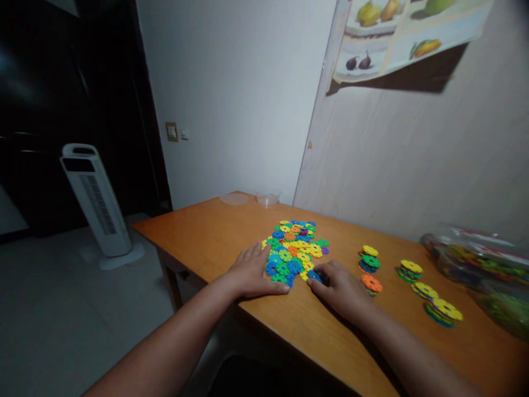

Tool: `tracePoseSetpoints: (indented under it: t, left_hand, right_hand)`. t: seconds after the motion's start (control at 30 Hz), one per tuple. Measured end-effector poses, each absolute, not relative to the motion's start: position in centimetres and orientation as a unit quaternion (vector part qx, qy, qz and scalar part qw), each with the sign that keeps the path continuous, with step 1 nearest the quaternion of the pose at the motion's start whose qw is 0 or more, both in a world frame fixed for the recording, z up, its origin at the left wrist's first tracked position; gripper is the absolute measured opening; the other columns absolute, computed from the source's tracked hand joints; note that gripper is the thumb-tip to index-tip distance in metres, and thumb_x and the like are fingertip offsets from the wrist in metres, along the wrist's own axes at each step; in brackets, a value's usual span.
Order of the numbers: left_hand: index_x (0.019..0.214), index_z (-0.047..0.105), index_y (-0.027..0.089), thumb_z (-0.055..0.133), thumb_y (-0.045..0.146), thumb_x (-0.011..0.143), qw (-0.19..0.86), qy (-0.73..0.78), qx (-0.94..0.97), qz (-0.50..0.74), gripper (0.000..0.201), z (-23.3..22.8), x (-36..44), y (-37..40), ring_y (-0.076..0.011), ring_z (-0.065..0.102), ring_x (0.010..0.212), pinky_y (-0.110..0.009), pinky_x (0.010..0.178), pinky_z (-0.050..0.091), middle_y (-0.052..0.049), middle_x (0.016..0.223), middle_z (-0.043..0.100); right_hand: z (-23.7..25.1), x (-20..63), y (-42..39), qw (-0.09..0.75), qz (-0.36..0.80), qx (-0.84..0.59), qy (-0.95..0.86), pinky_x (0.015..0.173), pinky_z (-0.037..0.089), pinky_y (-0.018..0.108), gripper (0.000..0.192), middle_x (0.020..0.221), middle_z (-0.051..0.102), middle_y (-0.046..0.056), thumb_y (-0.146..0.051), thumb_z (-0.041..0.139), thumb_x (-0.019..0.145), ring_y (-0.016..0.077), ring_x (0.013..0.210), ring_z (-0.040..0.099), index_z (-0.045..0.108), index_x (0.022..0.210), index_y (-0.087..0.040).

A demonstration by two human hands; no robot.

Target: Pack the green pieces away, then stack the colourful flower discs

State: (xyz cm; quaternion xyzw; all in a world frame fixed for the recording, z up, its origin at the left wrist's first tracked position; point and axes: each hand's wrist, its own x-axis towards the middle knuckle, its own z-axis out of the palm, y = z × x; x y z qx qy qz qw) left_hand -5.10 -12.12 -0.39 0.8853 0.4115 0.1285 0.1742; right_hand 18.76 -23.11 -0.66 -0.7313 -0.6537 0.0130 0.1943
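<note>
The person's left hand (253,271) lies flat on the wooden table (215,237), palm down, fingers stretched out and close together, holding nothing. Its fingertips rest against the edge of a loose pile of coloured plastic discs (294,248), at about nine o'clock of that pile.

The right hand (339,285) sits at about five o'clock of the pile, knuckles up, fingers curled in a narrow pinch. The fingertips (319,277) touch a blue disc (314,275) at the pile's near rim; whether the disc is truly gripped or only touched I cannot tell from here.

The pile itself sits mid-table, a flat scatter of yellow, green, blue and orange pieces.

Off at three o'clock from the right hand stand small sorted stacks: one topped yellow over green and blue (369,258), an orange-topped stack (371,284) just beside the hand, then a yellow-topped stack (410,269), and two more yellow-topped ones (425,290) (444,311) trailing toward four o'clock.

At the far right edge a clear plastic bag (479,259) holds more discs. At twelve o'clock, on the table's far corner, a clear lid (233,199) and a small clear tub (267,198) lie side by side. A white tower fan (97,204) stands on the floor at ten o'clock.
</note>
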Motion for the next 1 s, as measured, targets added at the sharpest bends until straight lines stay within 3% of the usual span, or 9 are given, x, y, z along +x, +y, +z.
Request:
tracePoseSetpoints:
  t: [0.1,0.27,0.47,0.67,0.87,0.93,1.0]
  left_hand:
    - [0.160,0.017,0.016,0.051,0.093,0.059,0.156,0.413,0.893,0.089,0.131,-0.5,-3.9,-12.8,-0.0376,0.006,0.153,-0.051,0.122,0.012,-0.019,0.166,0.010]
    - [0.160,0.015,0.017,0.046,0.095,0.060,0.155,0.398,0.900,0.089,0.130,-0.8,-1.1,-13.1,-0.0398,0.005,0.153,-0.053,0.122,0.012,-0.019,0.166,0.007]
    - [0.159,0.018,0.017,0.039,0.094,0.066,0.143,0.373,0.910,0.110,0.123,-1.1,1.1,-13.4,-0.0412,0.009,0.152,-0.055,0.121,0.013,-0.018,0.166,0.011]
    - [0.158,0.025,0.015,0.021,0.087,0.081,0.128,0.385,0.905,0.127,0.106,-1.6,3.1,-12.9,-0.0378,0.011,0.153,-0.054,0.120,0.014,-0.021,0.165,0.014]
    - [0.153,0.032,0.014,0.024,0.083,0.084,0.113,0.395,0.897,0.166,0.098,-2.0,4.2,-12.8,-0.0367,0.010,0.153,-0.055,0.120,0.012,-0.021,0.164,0.020]
    - [0.150,0.037,0.015,0.026,0.079,0.087,0.105,0.383,0.897,0.196,0.091,-1.9,4.0,-12.8,-0.0355,0.015,0.152,-0.053,0.121,0.013,-0.019,0.163,0.025]
    - [0.143,0.045,0.015,0.029,0.073,0.092,0.088,0.366,0.895,0.238,0.079,-1.7,3.7,-12.9,-0.0335,0.025,0.149,-0.050,0.119,0.019,-0.018,0.158,0.035]
  right_hand:
    - [-0.7,19.2,-22.9,0.206,0.052,-0.744,-0.634,0.069,0.042,0.031,0.032,0.094,0.067,0.008,-0.048,0.062,0.084,0.0219,0.084,0.061,0.068,0.095,-0.018]
    - [-1.2,20.3,-22.9,0.224,0.092,-0.743,-0.624,0.065,0.042,0.029,0.037,0.092,0.068,0.008,-0.049,0.065,0.081,0.0204,0.080,0.062,0.068,0.099,-0.017]
    - [-0.8,20.4,-22.8,0.205,0.083,-0.757,-0.614,0.057,0.035,0.026,0.021,0.078,0.067,0.003,-0.039,0.070,0.075,0.0169,0.069,0.057,0.066,0.079,-0.018]
    - [0.2,19.4,-23.7,0.167,0.058,-0.757,-0.628,0.060,0.034,0.026,0.019,0.081,0.069,0.004,-0.038,0.068,0.078,0.0155,0.069,0.057,0.070,0.079,-0.019]
    - [0.8,18.4,-24.8,0.148,0.008,-0.777,-0.612,0.059,0.031,0.027,0.015,0.082,0.070,0.006,-0.034,0.064,0.079,0.0166,0.071,0.057,0.068,0.080,-0.019]
    - [0.8,18.5,-25.0,0.166,0.005,-0.775,-0.610,0.059,0.029,0.027,0.012,0.081,0.068,0.005,-0.030,0.065,0.076,0.0164,0.070,0.055,0.065,0.080,-0.019]
    - [0.4,18.9,-25.1,0.240,0.037,-0.760,-0.603,0.058,0.028,0.026,0.011,0.075,0.065,0.002,-0.025,0.068,0.070,0.0151,0.066,0.052,0.062,0.078,-0.020]
